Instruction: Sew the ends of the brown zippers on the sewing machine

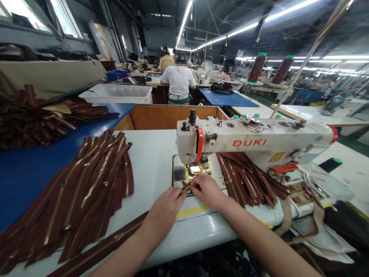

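Left hand (pixel 168 209) and right hand (pixel 206 191), grips pinched on a brown zipper (pixel 115 239), at the sewing machine's (pixel 221 140) seven o'clock! It looks unfinished; zipper pile (pixel 86 184) at nine, another pile (pixel 245 182) at three, doneness unclear.

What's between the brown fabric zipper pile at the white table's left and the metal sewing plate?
The head view shows bare white tabletop between the zipper pile and plate.

Pale sewing table (pixel 155 150)
Brown zippers (pixel 77 188) lie left; a sewing machine (pixel 250 132) stands right, more zippers (pixel 245 184) beneath its arm.
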A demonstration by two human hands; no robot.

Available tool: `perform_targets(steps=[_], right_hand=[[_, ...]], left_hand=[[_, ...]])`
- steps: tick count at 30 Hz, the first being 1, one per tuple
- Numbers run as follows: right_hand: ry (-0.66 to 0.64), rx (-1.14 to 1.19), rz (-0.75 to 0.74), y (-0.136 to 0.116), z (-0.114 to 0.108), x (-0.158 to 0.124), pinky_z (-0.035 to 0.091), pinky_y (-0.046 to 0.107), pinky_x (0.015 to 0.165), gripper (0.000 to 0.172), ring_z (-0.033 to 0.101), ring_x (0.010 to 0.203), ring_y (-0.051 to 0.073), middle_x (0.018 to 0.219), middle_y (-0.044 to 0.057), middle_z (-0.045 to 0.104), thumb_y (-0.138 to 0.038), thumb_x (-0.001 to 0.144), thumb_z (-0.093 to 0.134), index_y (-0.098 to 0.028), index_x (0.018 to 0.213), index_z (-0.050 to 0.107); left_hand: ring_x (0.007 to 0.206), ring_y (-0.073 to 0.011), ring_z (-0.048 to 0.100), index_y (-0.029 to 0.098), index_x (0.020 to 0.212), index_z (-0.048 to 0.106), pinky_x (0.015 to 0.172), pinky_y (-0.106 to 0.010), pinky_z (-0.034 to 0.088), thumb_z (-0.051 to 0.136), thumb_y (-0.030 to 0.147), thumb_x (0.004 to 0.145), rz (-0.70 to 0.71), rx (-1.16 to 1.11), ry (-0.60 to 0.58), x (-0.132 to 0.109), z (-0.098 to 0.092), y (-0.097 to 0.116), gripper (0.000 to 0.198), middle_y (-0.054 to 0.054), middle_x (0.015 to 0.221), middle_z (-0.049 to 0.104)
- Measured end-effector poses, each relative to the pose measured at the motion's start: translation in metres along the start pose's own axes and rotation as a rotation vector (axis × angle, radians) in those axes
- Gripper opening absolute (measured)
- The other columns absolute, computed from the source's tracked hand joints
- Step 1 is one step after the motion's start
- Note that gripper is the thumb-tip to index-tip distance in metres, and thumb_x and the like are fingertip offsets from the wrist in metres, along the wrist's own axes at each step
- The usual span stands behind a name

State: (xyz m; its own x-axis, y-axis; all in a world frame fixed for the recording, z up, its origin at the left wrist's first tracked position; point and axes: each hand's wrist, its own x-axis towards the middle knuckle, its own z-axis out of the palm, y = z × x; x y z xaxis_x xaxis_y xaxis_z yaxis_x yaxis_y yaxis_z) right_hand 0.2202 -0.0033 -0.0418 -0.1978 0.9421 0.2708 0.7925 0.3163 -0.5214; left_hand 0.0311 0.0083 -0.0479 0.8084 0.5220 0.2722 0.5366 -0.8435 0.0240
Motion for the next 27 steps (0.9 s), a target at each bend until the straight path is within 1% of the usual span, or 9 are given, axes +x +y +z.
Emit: perform_targets(steps=[5,7,10,12,15,18,21,24,27], right_hand=[[-0.018,-0.050,0.027,-0.001,-0.001,0.001,0.038,0.026,0.070,0.009,0.052,0.077,0.015,0.077,0.002,0.056,-0.012,0.083,0.058,-0.016,0.075,0.061],[-0.036,-0.068,0.023,-0.001,-0.001,0.003,0.039,0.026,0.071,0.008,0.053,0.079,0.016,0.078,0.002,0.057,-0.013,0.084,0.058,-0.016,0.076,0.062],[-0.067,-0.081,-0.009,0.002,-0.003,0.006,0.039,0.026,0.073,0.009,0.053,0.082,0.016,0.078,0.002,0.057,-0.013,0.084,0.058,-0.016,0.077,0.062],[-0.079,-0.083,-0.035,0.004,-0.004,0.008,0.038,0.025,0.073,0.010,0.053,0.081,0.015,0.077,0.002,0.057,-0.012,0.084,0.058,-0.016,0.076,0.062],[-0.077,-0.078,-0.051,0.006,-0.004,0.010,0.038,0.026,0.074,0.011,0.052,0.080,0.015,0.077,0.001,0.056,-0.012,0.085,0.059,-0.016,0.075,0.062],[-0.065,-0.072,-0.038,0.006,-0.003,0.009,0.038,0.027,0.075,0.009,0.052,0.081,0.016,0.078,0.002,0.057,-0.013,0.085,0.059,-0.016,0.077,0.063],[-0.052,-0.071,-0.029,0.006,-0.001,0.008,0.038,0.027,0.075,0.009,0.052,0.083,0.017,0.078,0.002,0.057,-0.013,0.085,0.059,-0.016,0.078,0.063],[-0.041,-0.074,-0.025,0.006,0.001,0.008,0.038,0.027,0.075,0.009,0.052,0.083,0.017,0.079,0.002,0.058,-0.012,0.085,0.058,-0.016,0.079,0.063],[-0.039,-0.078,-0.020,0.006,0.001,0.009,0.038,0.026,0.075,0.009,0.053,0.082,0.016,0.080,0.002,0.058,-0.013,0.086,0.058,-0.016,0.079,0.063]], left_hand=[[0.086,-0.0223,0.053,0.010,0.111,0.060,0.082,-0.037,0.049,0.037,-0.002,0.084,-0.009,-0.015,-0.071,0.006,-0.001,0.000,0.037,-0.008,0.093,0.059],[0.088,-0.0215,0.054,0.012,0.109,0.061,0.083,-0.036,0.048,0.038,-0.001,0.085,-0.037,-0.099,-0.102,0.010,-0.006,0.000,0.036,-0.007,0.093,0.059],[0.086,-0.0194,0.056,0.015,0.095,0.065,0.083,-0.033,0.048,0.037,0.005,0.088,-0.077,-0.285,-0.142,0.019,-0.017,0.000,0.031,-0.005,0.089,0.059],[0.085,-0.0184,0.058,0.016,0.087,0.066,0.081,-0.031,0.049,0.037,0.007,0.089,-0.076,-0.379,-0.146,0.024,-0.022,0.002,0.030,-0.005,0.086,0.060],[0.085,-0.0182,0.059,0.016,0.088,0.066,0.079,-0.030,0.050,0.039,0.007,0.087,-0.054,-0.422,-0.111,0.026,-0.021,0.004,0.029,-0.005,0.086,0.062],[0.086,-0.0191,0.058,0.016,0.094,0.066,0.080,-0.032,0.050,0.039,0.005,0.086,-0.037,-0.373,-0.068,0.021,-0.012,0.006,0.030,-0.006,0.088,0.062],[0.091,-0.0211,0.056,0.014,0.103,0.064,0.084,-0.036,0.050,0.040,0.003,0.085,0.022,-0.250,-0.033,0.014,-0.003,0.005,0.032,-0.007,0.094,0.061],[0.101,-0.0236,0.054,0.011,0.111,0.061,0.090,-0.040,0.047,0.039,0.001,0.083,0.093,-0.103,-0.019,0.010,-0.001,0.003,0.037,-0.011,0.107,0.061],[0.111,-0.0243,0.052,0.011,0.115,0.058,0.095,-0.040,0.045,0.037,0.000,0.082,0.168,-0.005,-0.041,0.009,-0.003,0.000,0.041,-0.012,0.117,0.060]])
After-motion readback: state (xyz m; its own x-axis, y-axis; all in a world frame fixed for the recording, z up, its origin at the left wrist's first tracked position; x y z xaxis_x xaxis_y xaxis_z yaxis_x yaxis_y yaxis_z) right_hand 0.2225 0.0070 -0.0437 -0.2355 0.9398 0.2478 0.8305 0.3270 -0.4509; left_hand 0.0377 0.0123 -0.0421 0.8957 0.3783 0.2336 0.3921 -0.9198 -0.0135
